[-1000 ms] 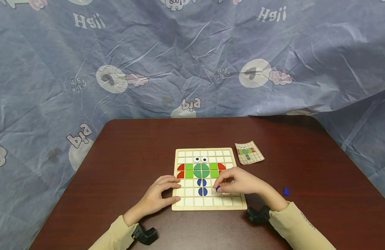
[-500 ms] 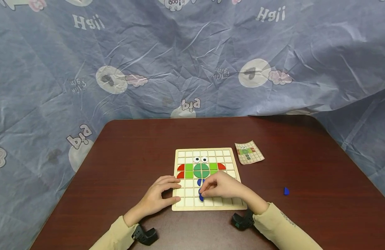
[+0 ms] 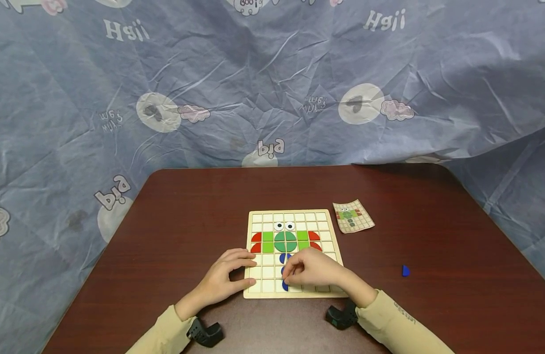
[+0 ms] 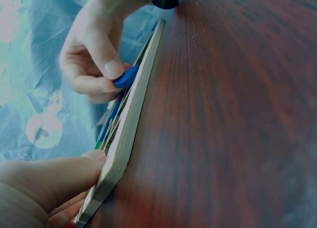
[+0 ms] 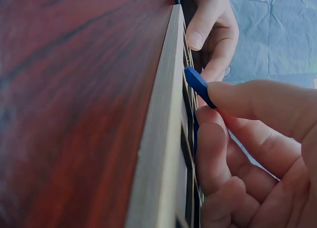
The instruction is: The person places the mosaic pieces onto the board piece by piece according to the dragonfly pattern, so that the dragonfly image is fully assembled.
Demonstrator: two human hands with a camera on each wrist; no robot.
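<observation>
A wooden grid board (image 3: 267, 285) lies on the table, bearing a figure of eye, green, red and blue pieces. My right hand (image 3: 314, 268) pinches a blue half-circle piece (image 3: 285, 285) between thumb and fingers, over the bottom row near the middle. In the right wrist view this blue piece (image 5: 198, 84) is tilted, its edge close at the board's face. My left hand (image 3: 224, 275) rests on the board's left edge with fingers extended; its thumb (image 4: 84, 168) presses on the border. Blue half-circles (image 3: 283, 258) above are partly covered by the right hand.
A small pattern card (image 3: 353, 216) with a similar figure lies beyond the board's right corner. Another blue piece (image 3: 406, 271) lies on the brown table (image 3: 201, 206) at right. A printed grey-blue cloth (image 3: 272, 88) hangs behind the table.
My right hand has carried the blue half-circle left across the board to the bottom row, then lowered it slightly toward the near side. The left hand stays put.
</observation>
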